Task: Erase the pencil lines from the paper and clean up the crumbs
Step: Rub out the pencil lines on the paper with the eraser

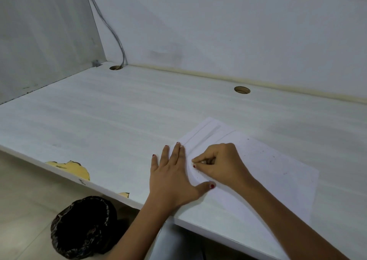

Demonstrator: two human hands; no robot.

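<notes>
Here the paper (268, 176) lies flat on the white desk (119, 110), towards its right side and close to the near edge, with one corner pointing away from the person. The left hand (172, 180) is spread flat, fingers straight, across the sheet's left border: the thumb and the two longer fingertips rest on the paper, while the outer fingers lie on the bare desk beside it. Just to its right, touching the sheet, the right hand (222, 164) is curled, its fingertips pinching a small pale object (203, 162) against the paper; the fingers hide too much of it to tell what it is. The two hands sit almost against each other, the pinch landing between the left thumb and fingers. Faint straight lines (206, 133) run along the far left part of the sheet, beyond both hands. Dark crumbs (264, 152) are scattered over the paper to the right of the right hand, with a few under its fingertips. On the floor below the desk's near edge, left of the left forearm, stands a bin (79, 226) lined with a dark bag.
</notes>
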